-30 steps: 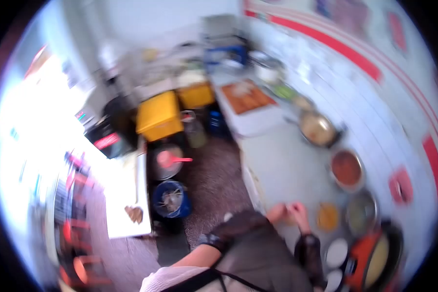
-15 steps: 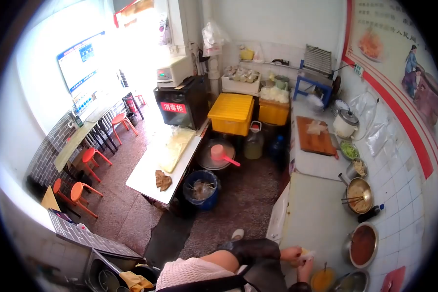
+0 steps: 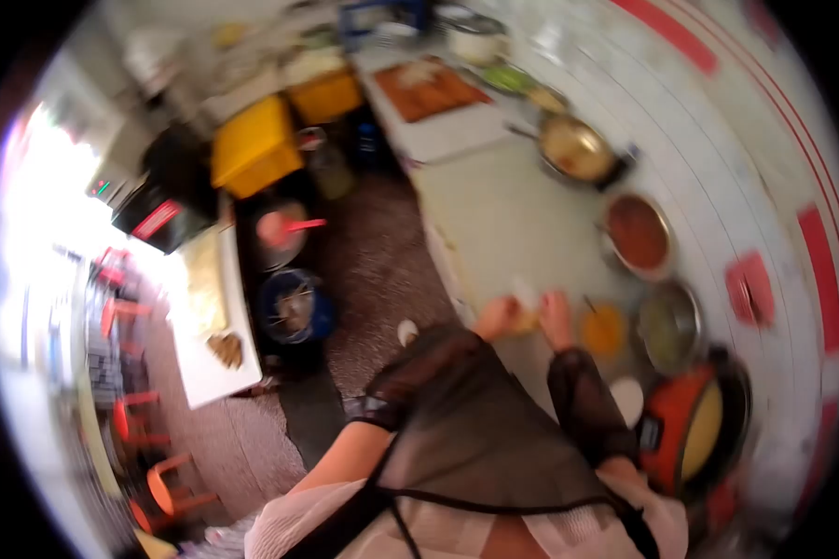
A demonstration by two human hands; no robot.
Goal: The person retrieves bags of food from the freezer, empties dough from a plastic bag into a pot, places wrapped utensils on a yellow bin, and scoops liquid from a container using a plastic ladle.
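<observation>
Over the pale worktop (image 3: 494, 224), my left hand (image 3: 500, 319) and my right hand (image 3: 557, 319) are close together with fingers closed. Between them is a thin whitish bag (image 3: 528, 294), seemingly plastic, with something yellowish (image 3: 526, 323) at its lower part; blur hides the details. Just right of my right hand stands a bowl of orange-yellow liquid (image 3: 604, 328) with a utensil in it. Beyond it are a metal bowl (image 3: 669, 326) with greenish contents and a metal basin of red-brown sauce (image 3: 639, 236).
A round orange-and-black appliance (image 3: 685, 424) stands close at right. Farther along the worktop are a pan (image 3: 573, 149) and a brown cutting board (image 3: 427, 88). Left of the aisle are a blue bin (image 3: 294, 307), a white table (image 3: 219, 373) and yellow crates (image 3: 254, 147).
The view has swung down and to the right, so my hands appear nearer the middle. Both hands remain close together at the whitish bag. The round orange appliance has come into view.
</observation>
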